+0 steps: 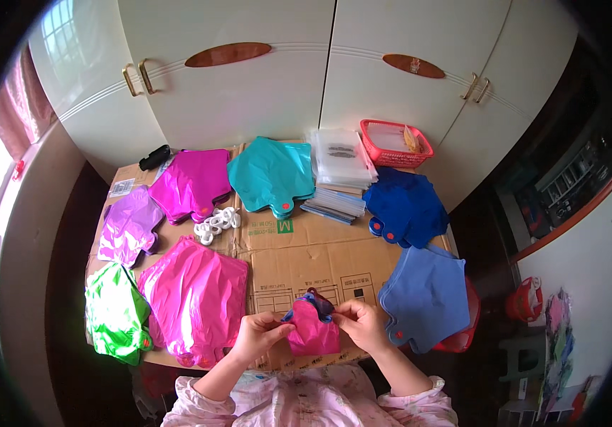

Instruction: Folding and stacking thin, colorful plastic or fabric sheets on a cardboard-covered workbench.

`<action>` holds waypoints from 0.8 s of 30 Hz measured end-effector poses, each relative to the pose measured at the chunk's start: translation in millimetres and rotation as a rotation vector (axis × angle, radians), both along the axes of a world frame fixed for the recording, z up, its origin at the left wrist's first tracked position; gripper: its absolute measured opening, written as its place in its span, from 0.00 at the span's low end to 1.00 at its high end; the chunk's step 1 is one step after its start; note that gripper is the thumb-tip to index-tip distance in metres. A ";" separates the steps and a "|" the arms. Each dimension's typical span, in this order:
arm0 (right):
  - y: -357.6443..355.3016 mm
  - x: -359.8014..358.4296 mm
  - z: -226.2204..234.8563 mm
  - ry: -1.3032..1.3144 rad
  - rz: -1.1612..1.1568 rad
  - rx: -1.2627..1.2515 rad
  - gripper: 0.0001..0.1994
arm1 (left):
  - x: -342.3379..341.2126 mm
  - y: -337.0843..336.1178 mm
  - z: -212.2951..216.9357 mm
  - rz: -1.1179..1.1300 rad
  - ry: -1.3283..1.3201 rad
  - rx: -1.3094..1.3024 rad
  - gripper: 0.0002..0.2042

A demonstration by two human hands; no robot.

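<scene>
Close to the table's front edge I hold a small pink foil piece, probably a folded flat foil balloon. Dark blue and purple foil is bunched along its top. My left hand pinches the left side of that bunched edge between thumb and fingers. On the opposite side, my right hand pinches the edge the same way. To my left lies a stack of larger pink foil pieces, with a rounded tab at its near end. A stack of pale blue pieces lies to my right.
Around the cardboard-covered table lie green, lilac, magenta, teal and dark blue stacks. White rings, clear plastic sleeves, a card pile and a red basket sit farther back.
</scene>
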State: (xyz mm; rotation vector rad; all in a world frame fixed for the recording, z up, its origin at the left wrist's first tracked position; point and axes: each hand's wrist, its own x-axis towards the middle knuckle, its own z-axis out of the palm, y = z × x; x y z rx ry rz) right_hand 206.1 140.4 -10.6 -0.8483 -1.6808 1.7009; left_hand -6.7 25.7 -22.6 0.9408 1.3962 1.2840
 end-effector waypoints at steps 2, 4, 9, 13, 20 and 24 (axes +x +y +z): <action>-0.3 -1.5 -7.7 0.142 -0.051 0.006 0.07 | 0.4 1.6 -5.5 0.016 -0.002 -0.021 0.05; -0.3 0.1 -5.0 0.075 -0.023 0.122 0.07 | 0.3 1.8 -6.4 0.031 -0.002 -0.038 0.05; -0.6 -1.5 12.0 0.029 -0.010 0.138 0.05 | 1.1 8.8 -1.3 0.019 0.003 -0.038 0.06; 1.5 -0.9 0.0 -0.074 -0.046 0.203 0.06 | 0.3 13.1 -0.5 -0.021 -0.010 -0.084 0.06; 15.5 -6.2 6.2 0.009 0.015 -0.178 0.05 | -6.2 24.0 -3.0 -0.097 0.038 -0.161 0.07; 36.1 -6.9 5.1 -0.212 0.163 -0.128 0.04 | -8.6 35.7 2.8 -0.060 0.219 -0.135 0.10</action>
